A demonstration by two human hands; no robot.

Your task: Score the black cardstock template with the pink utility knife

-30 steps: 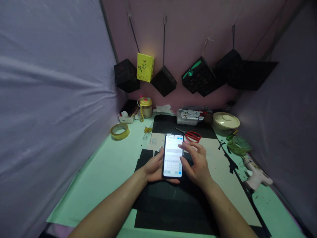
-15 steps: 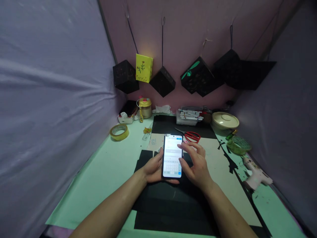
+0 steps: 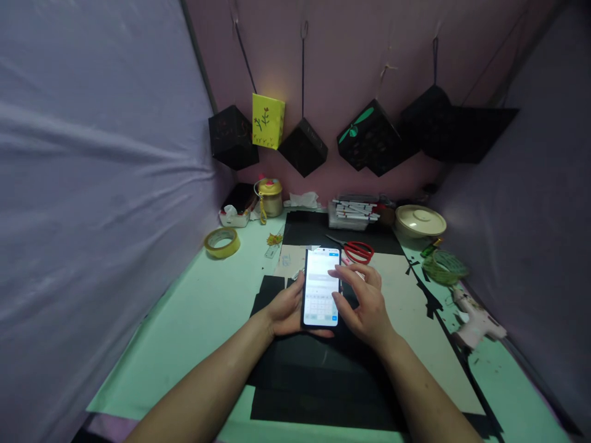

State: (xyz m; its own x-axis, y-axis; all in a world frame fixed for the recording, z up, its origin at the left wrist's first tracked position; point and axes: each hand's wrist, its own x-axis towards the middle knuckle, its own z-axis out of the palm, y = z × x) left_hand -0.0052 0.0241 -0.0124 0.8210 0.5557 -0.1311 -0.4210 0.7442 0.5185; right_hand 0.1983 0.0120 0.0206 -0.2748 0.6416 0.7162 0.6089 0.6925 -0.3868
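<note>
With left hand (image 3: 285, 312) clasped around the smartphone (image 3: 320, 289) from beneath, above black sheets (image 3: 332, 376) at near centre, brace it firmly, and with right hand (image 3: 367, 307) loosely spread at the screen's right side, touch lightly enough not to tilt it.

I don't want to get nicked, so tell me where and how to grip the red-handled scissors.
Grip the red handles, probably best from the right: the scissors lie with their handle loops toward the right and their blades pointing left and away. The right hand is the nearer one.
</note>
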